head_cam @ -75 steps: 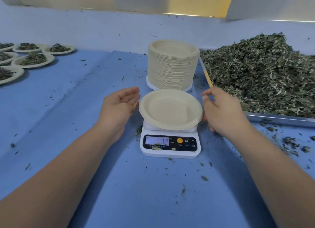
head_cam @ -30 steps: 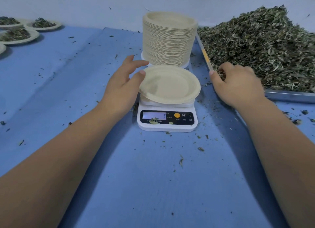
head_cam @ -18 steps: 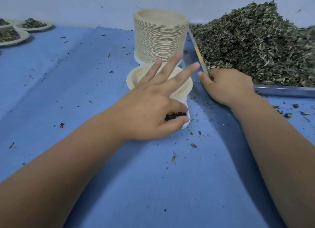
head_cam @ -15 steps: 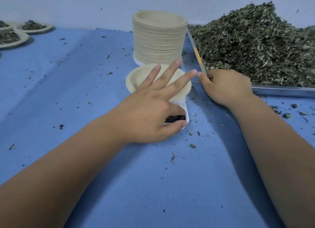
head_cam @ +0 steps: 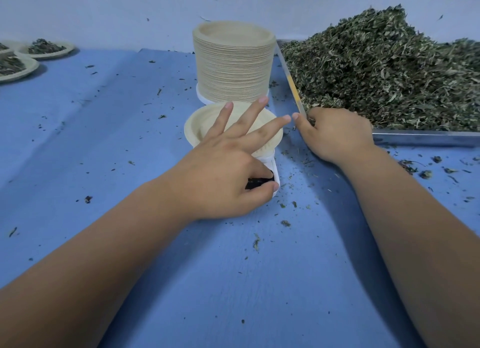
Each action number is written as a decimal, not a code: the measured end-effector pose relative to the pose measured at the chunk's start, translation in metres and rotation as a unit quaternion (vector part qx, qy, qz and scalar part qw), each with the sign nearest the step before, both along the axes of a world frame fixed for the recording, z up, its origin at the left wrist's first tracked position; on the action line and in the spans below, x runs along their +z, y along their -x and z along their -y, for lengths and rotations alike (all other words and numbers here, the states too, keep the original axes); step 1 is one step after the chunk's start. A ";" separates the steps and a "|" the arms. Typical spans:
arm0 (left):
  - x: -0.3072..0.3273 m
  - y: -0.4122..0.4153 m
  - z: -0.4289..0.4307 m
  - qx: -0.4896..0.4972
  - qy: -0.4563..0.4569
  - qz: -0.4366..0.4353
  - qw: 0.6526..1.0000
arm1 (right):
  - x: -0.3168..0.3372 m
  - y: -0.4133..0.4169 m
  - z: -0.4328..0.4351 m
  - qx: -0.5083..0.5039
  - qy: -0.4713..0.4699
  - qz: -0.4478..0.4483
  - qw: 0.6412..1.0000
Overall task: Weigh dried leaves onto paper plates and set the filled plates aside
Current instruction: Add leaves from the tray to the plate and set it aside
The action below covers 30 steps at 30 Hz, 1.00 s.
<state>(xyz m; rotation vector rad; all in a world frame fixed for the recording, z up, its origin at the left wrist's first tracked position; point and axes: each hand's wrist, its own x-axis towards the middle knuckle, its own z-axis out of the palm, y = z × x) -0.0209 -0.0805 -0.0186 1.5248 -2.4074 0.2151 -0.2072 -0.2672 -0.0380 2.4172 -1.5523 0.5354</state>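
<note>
So the empty paper plate (head_cam: 205, 125) sits on the little white scale (head_cam: 274, 165), dead centre on the blue worktop (head_cam: 233, 282). The left hand (head_cam: 228, 171) is over it with three fingers (head_cam: 255, 113) spread out straight above the plate, while the thumb and a bent forefinger are down at the scale's dark front panel, so it's not gripping anything. The right hand (head_cam: 337, 134) is at 2 o'clock from the scale, at the near corner of the metal tray (head_cam: 426, 137). Its fingers curl into the dried leaves (head_cam: 389, 69), and honestly I can't tell if it has a handful. A tall stack (head_cam: 233, 69) of spare plates stands at 12 o'clock, just behind the scale. The filled plates (head_cam: 46, 48) are way off at 10 o'clock.
</note>
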 end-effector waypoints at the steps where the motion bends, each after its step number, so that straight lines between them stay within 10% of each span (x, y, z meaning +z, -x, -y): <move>1: 0.000 0.001 0.001 0.000 0.002 0.002 1.000 | 0.001 0.000 0.000 0.001 -0.001 0.000 1.000; 10: 0.000 -0.025 0.005 0.073 0.043 -0.280 0.956 | 0.005 0.001 0.002 0.002 -0.023 0.042 0.999; 21: -0.015 -0.059 0.015 0.178 0.086 -0.346 0.917 | 0.034 -0.010 0.022 -0.012 -0.143 0.180 0.973; 30: -0.027 -0.075 0.030 0.276 0.062 -0.553 0.784 | 0.070 -0.047 0.010 0.057 -0.082 0.300 0.949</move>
